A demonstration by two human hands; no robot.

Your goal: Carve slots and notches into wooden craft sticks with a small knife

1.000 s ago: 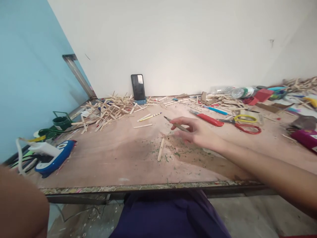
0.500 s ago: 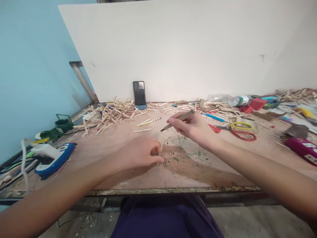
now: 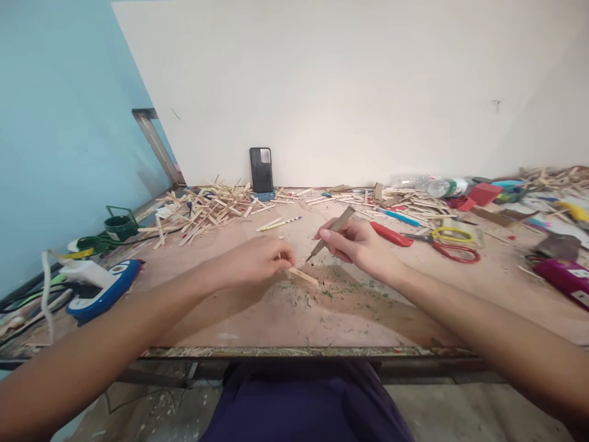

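My left hand (image 3: 271,258) pinches one end of a short wooden craft stick (image 3: 305,277), just over the tabletop. The stick's other end points right and toward me. In my right hand (image 3: 352,242) is a pen-like pointed tool (image 3: 338,224) with a grey-brown handle, held like a pencil. Its thin dark tip slants down to the left, above and apart from the stick. Green crumbs (image 3: 347,291) and small dark pits mark the wooden table (image 3: 221,328) below my hands. A striped pencil (image 3: 281,224) lies beyond my left hand, beside a loose stick.
Heaps of sticks (image 3: 211,205) lie at the back left and right. A phone (image 3: 261,170) stands against the white board. Scissors (image 3: 455,250), a red handle (image 3: 391,234) and a blue pen (image 3: 398,217) lie right. A blue power strip (image 3: 107,291) sits left.
My left hand has moved away from me and swung the stick round, so it points right. My right hand has tilted the tool more upright, its tip now lower and nearer the stick.
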